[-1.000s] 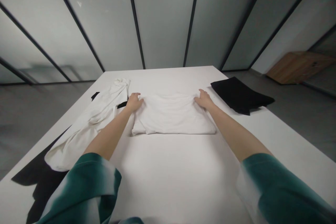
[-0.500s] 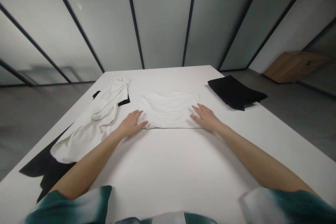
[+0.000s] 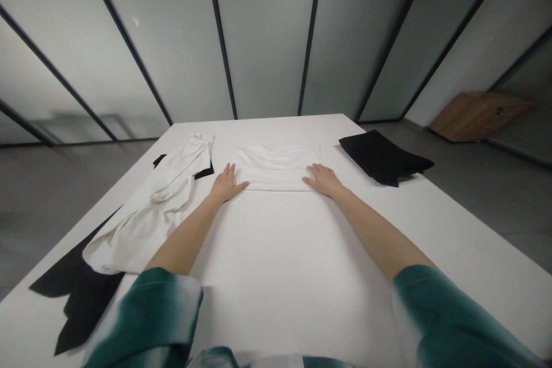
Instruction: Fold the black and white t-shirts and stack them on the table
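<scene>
A folded white cloth garment (image 3: 276,168) lies flat across the middle of the table, slightly wrinkled, its straight near edge facing me. My left hand (image 3: 227,184) rests at its left near corner, fingers spread and thumb along the edge. At the opposite end, my right hand (image 3: 322,179) lies on the right near corner with its fingers stretched out. Neither hand grips the fabric; both press on or touch its sides. What kind of garment it is, I cannot tell from the fold.
Left of me, a rumpled white garment (image 3: 146,218) lies over black cloth (image 3: 88,305) on the white table (image 3: 284,282). A folded black cloth (image 3: 382,155) sits near the right edge. Beyond the table stand frosted glass panels (image 3: 267,34); a wooden cabinet (image 3: 474,116) is at right.
Both hands have moved farther forward, away from me, and slightly inward. The white garment's near edge has shifted away from me with them. The other cloths lie as before.
</scene>
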`<move>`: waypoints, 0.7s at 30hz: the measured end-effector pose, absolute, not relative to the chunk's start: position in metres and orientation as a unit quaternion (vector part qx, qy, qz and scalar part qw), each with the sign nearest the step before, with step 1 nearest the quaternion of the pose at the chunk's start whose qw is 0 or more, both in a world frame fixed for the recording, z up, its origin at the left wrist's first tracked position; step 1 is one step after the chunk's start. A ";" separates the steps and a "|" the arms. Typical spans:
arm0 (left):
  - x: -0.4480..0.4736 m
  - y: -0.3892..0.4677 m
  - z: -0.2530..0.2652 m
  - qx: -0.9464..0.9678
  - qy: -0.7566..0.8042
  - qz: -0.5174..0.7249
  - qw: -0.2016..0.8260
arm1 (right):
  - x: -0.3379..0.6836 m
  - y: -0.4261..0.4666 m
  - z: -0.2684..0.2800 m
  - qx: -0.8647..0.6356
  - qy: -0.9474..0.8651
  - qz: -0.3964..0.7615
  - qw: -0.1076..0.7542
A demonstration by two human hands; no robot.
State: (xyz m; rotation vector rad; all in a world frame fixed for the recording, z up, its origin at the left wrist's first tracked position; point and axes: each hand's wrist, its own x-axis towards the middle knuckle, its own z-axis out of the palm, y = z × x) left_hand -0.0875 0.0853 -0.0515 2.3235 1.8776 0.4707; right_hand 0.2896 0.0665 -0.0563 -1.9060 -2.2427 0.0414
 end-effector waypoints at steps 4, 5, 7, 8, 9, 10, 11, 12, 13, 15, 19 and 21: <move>-0.095 0.074 -0.054 0.724 0.656 0.212 0.027 | 0.294 0.052 -0.051 -0.705 -0.695 -0.005 0.142; -0.097 0.070 -0.053 0.715 0.667 0.211 0.022 | 0.296 0.045 -0.050 -0.725 -0.672 -0.006 0.149; -0.102 0.065 -0.052 0.696 0.689 0.201 0.019 | 0.302 0.030 -0.051 -0.760 -0.631 -0.003 0.158; -0.103 0.063 -0.051 0.687 0.699 0.196 0.023 | 0.306 0.024 -0.052 -0.772 -0.615 -0.001 0.162; -0.105 0.063 -0.050 0.680 0.706 0.195 0.033 | 0.310 0.019 -0.053 -0.780 -0.604 0.001 0.167; -0.106 0.063 -0.050 0.677 0.707 0.197 0.048 | 0.315 0.015 -0.055 -0.783 -0.598 0.004 0.170; -0.107 0.063 -0.049 0.680 0.702 0.204 0.062 | 0.318 0.012 -0.056 -0.784 -0.596 0.008 0.174; -0.107 0.064 -0.049 0.684 0.692 0.219 0.075 | 0.322 0.011 -0.058 -0.781 -0.599 0.013 0.180; -0.107 0.065 -0.048 0.688 0.680 0.238 0.087 | 0.325 0.011 -0.060 -0.775 -0.603 0.018 0.187; -0.108 0.066 -0.048 0.683 0.662 0.284 0.121 | 0.329 0.013 -0.061 -0.758 -0.615 0.032 0.213; -0.108 0.066 -0.046 0.631 0.618 0.390 0.261 | 0.329 0.019 -0.062 -0.708 -0.617 0.091 0.331; -0.108 0.066 -0.046 0.604 0.582 0.433 0.329 | 0.328 0.020 -0.061 -0.683 -0.594 0.142 0.402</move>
